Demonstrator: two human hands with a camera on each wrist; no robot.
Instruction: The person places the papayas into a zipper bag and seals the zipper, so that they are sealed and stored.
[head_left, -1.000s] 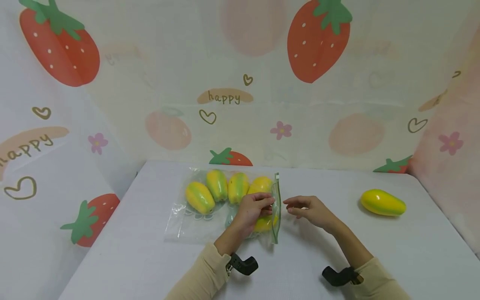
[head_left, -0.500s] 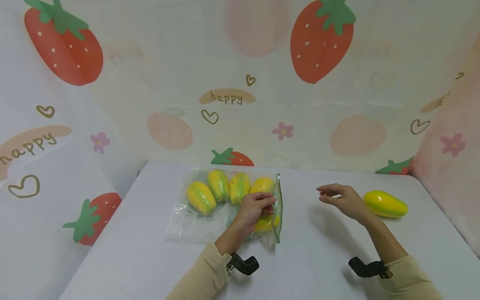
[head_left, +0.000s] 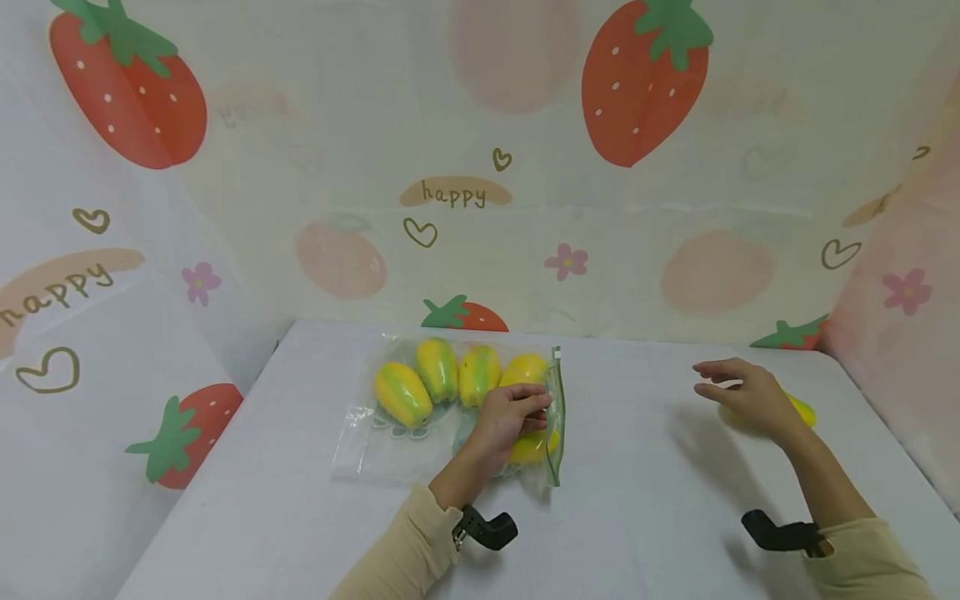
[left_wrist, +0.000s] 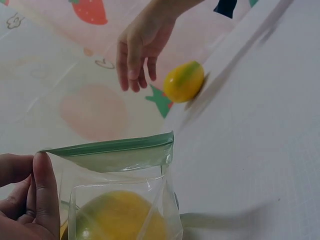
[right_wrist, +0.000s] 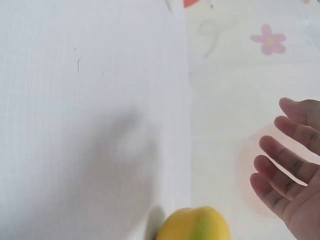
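Observation:
A clear zip bag (head_left: 352, 458) lies on the table with several yellow-green papayas (head_left: 402, 394) inside. My left hand (head_left: 506, 425) pinches the bag's edge by the green zip strip (head_left: 555, 417), between thumb and fingers in the left wrist view. One of the bagged papayas (left_wrist: 120, 215) shows through the plastic there. Off to the right, my right hand (head_left: 753, 400) hovers with spread, relaxed fingers and holds nothing. It partly hides a loose papaya (head_left: 802, 410) in the head view. In the right wrist view this papaya (right_wrist: 195, 225) sits below the hand (right_wrist: 300, 165), apart from it.
The white table (head_left: 622, 500) stretches between the bag and the loose papaya. Strawberry-print cloth (head_left: 630, 275) closes off the back and both sides. A black wrist camera (head_left: 487, 529) is strapped to the left wrist, another (head_left: 780, 532) to the right.
My right hand has moved right, from beside the bag's mouth to over the loose papaya, now partly covering it. The left hand keeps its pinch on the bag.

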